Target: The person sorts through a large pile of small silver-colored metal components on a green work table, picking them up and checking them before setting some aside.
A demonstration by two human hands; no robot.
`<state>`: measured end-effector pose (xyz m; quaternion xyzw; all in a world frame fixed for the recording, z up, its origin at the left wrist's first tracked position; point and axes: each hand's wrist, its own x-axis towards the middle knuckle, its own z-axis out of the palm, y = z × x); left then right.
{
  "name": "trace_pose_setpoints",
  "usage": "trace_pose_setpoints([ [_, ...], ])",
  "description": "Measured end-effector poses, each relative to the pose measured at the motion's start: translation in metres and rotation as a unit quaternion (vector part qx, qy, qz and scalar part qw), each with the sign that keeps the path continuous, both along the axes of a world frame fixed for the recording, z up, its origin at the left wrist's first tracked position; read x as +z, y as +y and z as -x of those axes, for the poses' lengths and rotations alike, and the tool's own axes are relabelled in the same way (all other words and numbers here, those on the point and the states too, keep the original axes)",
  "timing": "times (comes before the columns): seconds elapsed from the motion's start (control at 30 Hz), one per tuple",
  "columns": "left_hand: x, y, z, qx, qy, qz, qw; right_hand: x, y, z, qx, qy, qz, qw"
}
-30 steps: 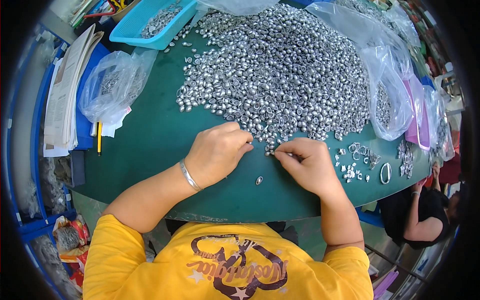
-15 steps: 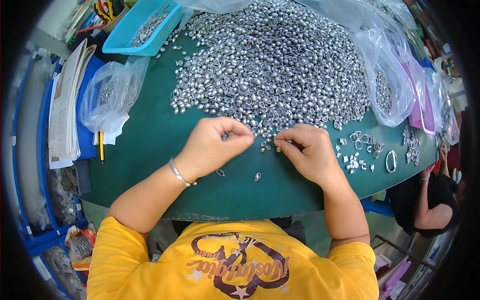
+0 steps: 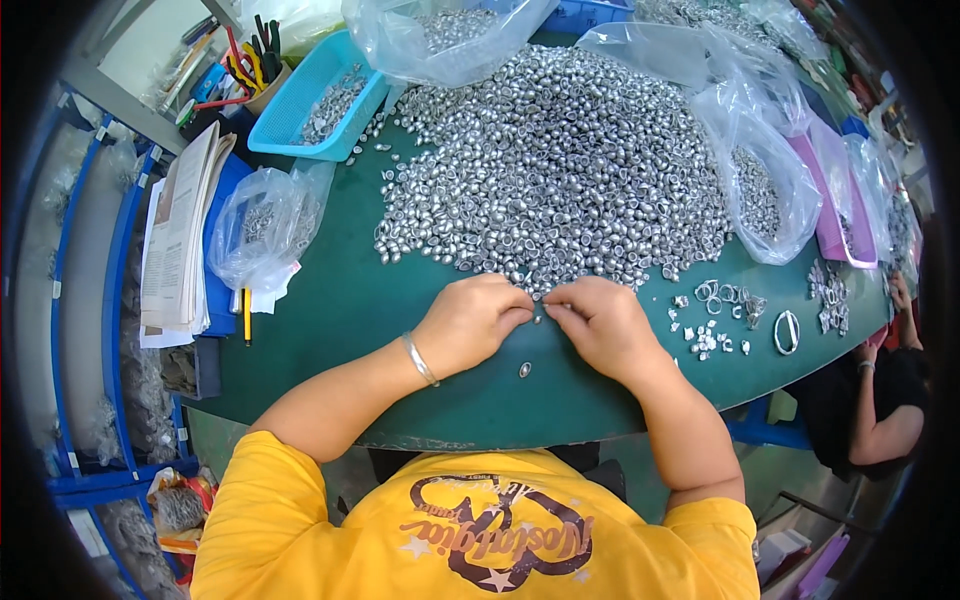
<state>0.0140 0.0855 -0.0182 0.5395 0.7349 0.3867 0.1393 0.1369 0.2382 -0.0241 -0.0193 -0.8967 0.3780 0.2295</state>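
Observation:
My left hand and my right hand meet almost fingertip to fingertip at the near edge of a large heap of small silver-coloured metal pieces. The pieces are rounded, some showing a hollow side. Thumb and fingers of each hand are pinched together; whatever lies between them is too small or hidden to name. A tiny piece lies just below the fingertips. Closer to me, a single oval metal piece rests by itself on the green tabletop.
A turquoise basket and a clear bag of metal parts stand at left. Right of my hands lie silver rings, small fragments and an oval bangle. Beyond are an open plastic bag, a pink basket and another person's arm.
My hands have come closer together, leaving only a narrow gap between the fingertips. The whole view has shifted, so the table and heap sit lower and farther right in the picture.

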Motion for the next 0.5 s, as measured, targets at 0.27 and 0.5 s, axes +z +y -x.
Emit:
trace_pose_setpoints([
  [0.27,0.027,-0.004,0.015,0.135,-0.78,-0.064,0.607,0.016,0.015,0.001,-0.078,-0.16,0.358,0.917],
  [0.5,0.001,0.004,0.005,0.004,0.021,-0.042,0.999,0.007,-0.003,0.0,-0.057,-0.135,-0.068,0.987],
])
